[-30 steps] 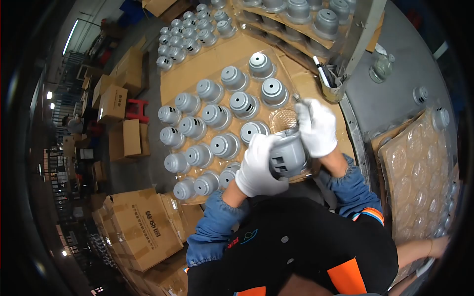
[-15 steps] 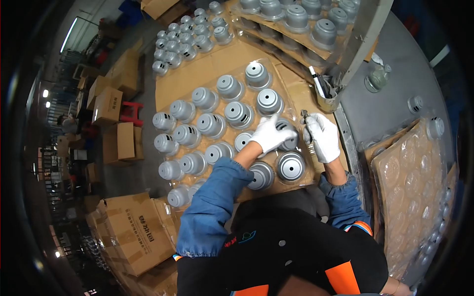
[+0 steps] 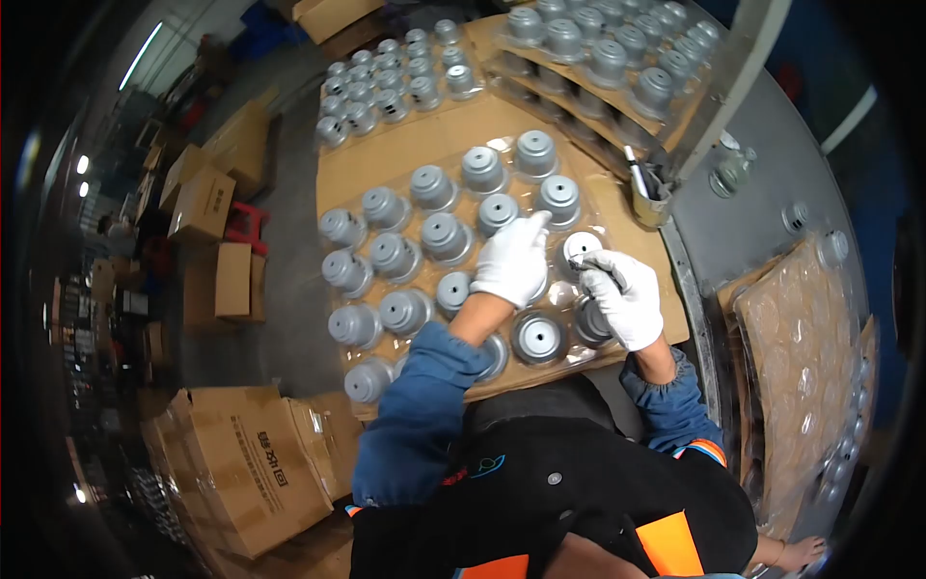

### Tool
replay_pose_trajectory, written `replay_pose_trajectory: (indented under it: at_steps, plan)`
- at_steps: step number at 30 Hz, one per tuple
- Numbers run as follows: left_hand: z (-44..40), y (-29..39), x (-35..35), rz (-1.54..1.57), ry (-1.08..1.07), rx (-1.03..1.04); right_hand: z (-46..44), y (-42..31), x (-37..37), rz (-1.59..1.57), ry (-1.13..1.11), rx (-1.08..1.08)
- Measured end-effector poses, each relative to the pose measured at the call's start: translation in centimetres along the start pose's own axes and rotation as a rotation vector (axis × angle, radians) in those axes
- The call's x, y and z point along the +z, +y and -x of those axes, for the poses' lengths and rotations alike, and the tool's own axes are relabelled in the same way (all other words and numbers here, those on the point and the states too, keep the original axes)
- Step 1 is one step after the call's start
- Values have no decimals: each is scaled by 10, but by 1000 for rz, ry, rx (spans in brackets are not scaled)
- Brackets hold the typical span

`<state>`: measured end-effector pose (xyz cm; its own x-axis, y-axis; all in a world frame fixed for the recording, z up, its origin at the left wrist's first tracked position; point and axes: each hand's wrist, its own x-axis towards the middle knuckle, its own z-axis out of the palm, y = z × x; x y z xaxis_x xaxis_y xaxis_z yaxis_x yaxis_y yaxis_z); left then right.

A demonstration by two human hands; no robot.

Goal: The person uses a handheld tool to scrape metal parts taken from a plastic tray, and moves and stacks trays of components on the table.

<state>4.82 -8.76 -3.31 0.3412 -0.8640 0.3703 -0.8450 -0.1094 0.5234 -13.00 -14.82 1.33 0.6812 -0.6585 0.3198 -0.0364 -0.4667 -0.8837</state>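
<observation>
My left hand (image 3: 513, 261), in a white glove, lies over the grey metal cups in the middle of the plastic tray (image 3: 424, 278). Its fingers are stretched out toward a cup (image 3: 559, 198) in the right-hand column, and part of another cup is hidden beneath the palm. Pinched in my gloved right hand (image 3: 627, 297) is a small dark piece, too small to name. Its fingertips are at a grey cup (image 3: 582, 247) with a pale top. Below that hand, another cup (image 3: 591, 320) is partly covered.
More cups (image 3: 461, 79) stand in a group at the back, and others sit on stacked layers (image 3: 569, 63). A pen holder (image 3: 651, 207) stands by a metal post (image 3: 728, 96). Moulded plastic trays (image 3: 791, 338) lie at right; another person's hand (image 3: 803, 553) shows below them.
The view has shifted, so the cups sit further right. My left hand has left a right-column cup and moved over the neighbouring column. My right hand has come over the right-column cup with the small piece.
</observation>
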Motion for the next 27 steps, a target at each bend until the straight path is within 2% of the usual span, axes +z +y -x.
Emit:
replay_pose_trajectory:
  at_steps: [1, 2, 3, 5, 7, 9, 10, 11, 12, 13, 14, 15, 16, 17, 19, 20, 21, 23, 24, 25, 27]
  plan:
    - [12, -12, -18, 222, 137, -6, 0, -7, 9, -7, -21, -15]
    - [29, -15, -45, 489, 47, -304, -3, -16, 20, 85, -43, -119]
    - [44, -11, -78, 591, 47, -403, -5, -26, 35, 171, -68, -228]
    - [87, -14, -131, 656, 151, -436, -15, -45, 78, 240, -159, -443]
    - [126, -12, -177, 524, 315, -347, -21, -81, 127, 471, -373, -600]
    - [165, -30, -206, 302, 382, -252, -22, -121, 185, 320, -556, -778]
    - [193, -44, -223, 437, 398, -376, -18, -140, 211, 66, -666, -751]
    - [222, -58, -237, 528, 519, -614, -14, -156, 235, -183, -777, -712]
    - [257, -94, -245, -243, 593, -532, -5, -163, 255, -442, -873, -506]
    - [297, -106, -264, -660, 243, -906, 0, -172, 279, -461, -920, -528]
    - [332, -113, -273, -1188, 157, -1048, 3, -183, 305, -404, -859, -646]
    - [342, -100, -289, -1158, 270, -1227, 6, -189, 330, -347, -786, -765]
    - [357, -101, -301, -951, 607, -1086, 11, -186, 359, -142, -839, -791]
    - [370, -102, -310, -732, 918, -912, 19, -185, 385, -41, -750, -902]
    - [364, -84, -325, -87, 972, -674, 34, -193, 420, -87, -857, -975]
    - [366, -83, -316, -57, 808, -686, 43, -196, 434, -330, -982, -840]
    - [366, -84, -309, 90, 992, -637, 46, -202, 436, -332, -1001, -848]
    - [414, -119, -308, -833, 520, -545, 43, -211, 436, -807, -1146, 148]
    - [430, -127, -301, -985, 362, -770, 35, -201, 446, -855, -1161, 193]
    - [442, -134, -300, -964, 517, -729, 32, -199, 450, -850, -1157, 187]
    - [418, -135, -307, -468, 1094, -776, 31, -195, 453, -713, -1227, 197]
